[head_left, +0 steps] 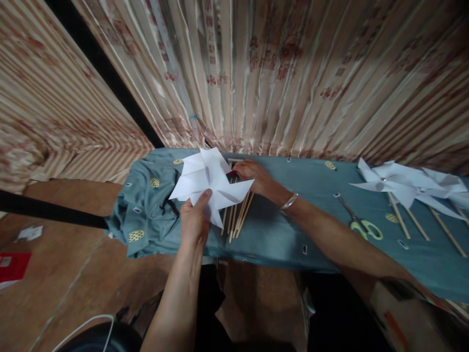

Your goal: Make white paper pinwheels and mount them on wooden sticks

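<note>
My left hand (195,217) pinches a white paper pinwheel (200,173) by its lower edge, thumb on top, and holds it over the left part of the cloth-covered table. Just right of the pinwheel, my right hand (252,175) has its fingers curled down by a small dark red thing (232,173). What those fingertips grip is too small and partly hidden to make out. Several thin wooden sticks (240,212) lie in a loose bunch beneath the pinwheel, their far ends partly covered by it. A pale-edged flat item (235,161) shows behind my right fingers.
Scissors with yellow-green handles (366,229) lie right of my right forearm. Several white pinwheels on sticks (406,183) rest at the table's right end. The blue-green tablecloth (293,244) bunches at the left. A patterned curtain (274,73) hangs behind, and dark poles (110,73) stand left.
</note>
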{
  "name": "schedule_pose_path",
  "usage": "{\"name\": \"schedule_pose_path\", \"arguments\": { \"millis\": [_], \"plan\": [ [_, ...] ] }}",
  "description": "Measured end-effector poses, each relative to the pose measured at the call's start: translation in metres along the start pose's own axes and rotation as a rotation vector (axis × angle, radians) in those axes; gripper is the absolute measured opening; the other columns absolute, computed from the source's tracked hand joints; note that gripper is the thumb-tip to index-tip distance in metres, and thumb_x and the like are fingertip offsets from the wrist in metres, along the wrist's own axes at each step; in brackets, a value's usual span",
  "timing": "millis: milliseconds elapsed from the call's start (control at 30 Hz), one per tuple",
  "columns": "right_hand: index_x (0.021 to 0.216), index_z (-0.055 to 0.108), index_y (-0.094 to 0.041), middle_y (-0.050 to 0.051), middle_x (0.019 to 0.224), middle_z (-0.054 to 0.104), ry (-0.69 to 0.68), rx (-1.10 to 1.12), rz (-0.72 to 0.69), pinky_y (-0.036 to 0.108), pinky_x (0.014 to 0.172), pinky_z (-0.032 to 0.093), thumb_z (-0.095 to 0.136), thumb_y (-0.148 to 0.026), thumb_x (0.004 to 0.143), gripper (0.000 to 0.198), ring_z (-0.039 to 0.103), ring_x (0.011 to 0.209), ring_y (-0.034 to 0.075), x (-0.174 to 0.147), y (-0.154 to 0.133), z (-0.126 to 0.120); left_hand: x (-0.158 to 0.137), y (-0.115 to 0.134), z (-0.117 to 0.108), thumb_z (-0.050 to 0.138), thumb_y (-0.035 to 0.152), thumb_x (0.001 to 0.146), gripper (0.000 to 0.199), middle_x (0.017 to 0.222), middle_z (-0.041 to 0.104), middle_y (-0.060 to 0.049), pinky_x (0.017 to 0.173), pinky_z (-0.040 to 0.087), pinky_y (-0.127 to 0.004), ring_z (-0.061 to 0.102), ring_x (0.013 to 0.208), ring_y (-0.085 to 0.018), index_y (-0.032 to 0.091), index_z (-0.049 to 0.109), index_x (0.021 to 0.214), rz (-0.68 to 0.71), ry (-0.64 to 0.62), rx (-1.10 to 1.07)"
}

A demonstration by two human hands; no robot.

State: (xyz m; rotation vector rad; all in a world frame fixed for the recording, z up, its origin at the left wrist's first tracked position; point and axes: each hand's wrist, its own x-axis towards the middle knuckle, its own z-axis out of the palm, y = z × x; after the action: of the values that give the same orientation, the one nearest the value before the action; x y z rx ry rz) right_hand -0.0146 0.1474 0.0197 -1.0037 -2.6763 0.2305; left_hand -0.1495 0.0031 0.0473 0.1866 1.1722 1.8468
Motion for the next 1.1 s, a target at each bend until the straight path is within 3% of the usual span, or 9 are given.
{"name": "schedule_pose_path", "arguments": {
  "millis": [167,467,833,1100],
  "plan": [
    [0.098,0.073,-0.009,0.017,0.104,0.075,-0.101,-0.142,-0.083,0.038,0.102,0.041,0.057,-0.014,0.09,0.018,0.067,0.099,0.025,0.02,0.011,0.005,0.002,0.002,-0.004,0.095,0.025,0.033,0.045,0.07,0.077,-0.004,0.072,0.059,-0.029,0.069,0.057,-0.016,0.012,0.073,0.07,-0.004,0.002,0.004],
    [0.097,0.075,-0.008,0.02,0.1,0.076,-0.18,-0.243,0.027,0.036,0.086,0.047,0.048,-0.013,0.093,0.027,0.069,0.097,0.028,0.022,0.02,0.002,-0.004,-0.006,-0.008,0.094,0.029,0.039,0.04,0.069,0.076,-0.004,0.071,0.058,-0.029,0.071,0.06,-0.017,0.013,0.073,0.069,-0.047,-0.037,0.052],
    [0.097,0.08,-0.018,0.01,0.098,0.079,-0.119,-0.047,0.127,0.032,0.08,0.048,0.059,-0.016,0.087,0.023,0.07,0.091,0.025,0.026,0.019,0.004,-0.003,-0.009,-0.011,0.093,0.028,0.042,0.037,0.071,0.076,-0.005,0.066,0.057,-0.027,0.072,0.063,-0.019,0.013,0.072,0.069,-0.042,-0.043,0.058],
    [0.092,0.081,-0.018,0.008,0.101,0.079,-0.007,0.195,0.214,0.035,0.089,0.05,0.063,-0.009,0.079,0.024,0.07,0.097,0.026,0.029,0.029,0.015,-0.004,-0.011,-0.01,0.093,0.027,0.044,0.034,0.068,0.075,-0.004,0.062,0.055,-0.024,0.069,0.057,-0.016,0.014,0.072,0.068,-0.036,-0.067,0.06]
  ]
}}
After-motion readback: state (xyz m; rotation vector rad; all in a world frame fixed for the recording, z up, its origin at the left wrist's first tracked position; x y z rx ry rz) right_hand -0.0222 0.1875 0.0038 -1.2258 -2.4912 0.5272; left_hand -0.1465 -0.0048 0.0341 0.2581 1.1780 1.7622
